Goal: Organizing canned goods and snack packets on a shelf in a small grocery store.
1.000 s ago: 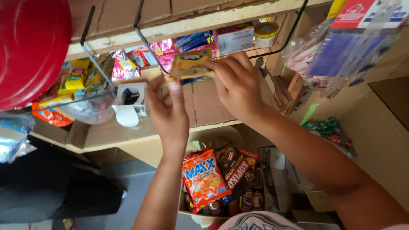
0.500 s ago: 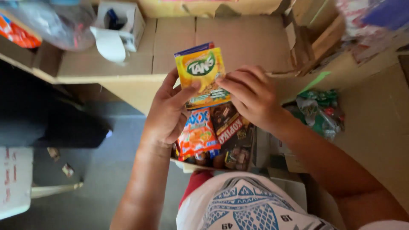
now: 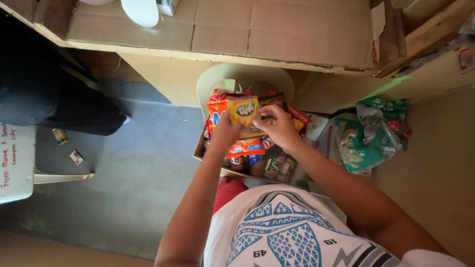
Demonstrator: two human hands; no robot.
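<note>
Both the left hand (image 3: 225, 134) and right hand (image 3: 278, 127) apparently pinch 1 yellow-orange sachet (image 3: 243, 111) above the snack-filled box (image 3: 199, 151).

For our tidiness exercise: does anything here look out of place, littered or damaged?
Yes. Two small scraps lie loose on the grey floor at left, like litter. The cardboard counter top has a ragged front edge. The box of snack packets looks crammed.

light: soft daylight | shadows: dark upper left | focus: sharp, edges warped
</note>
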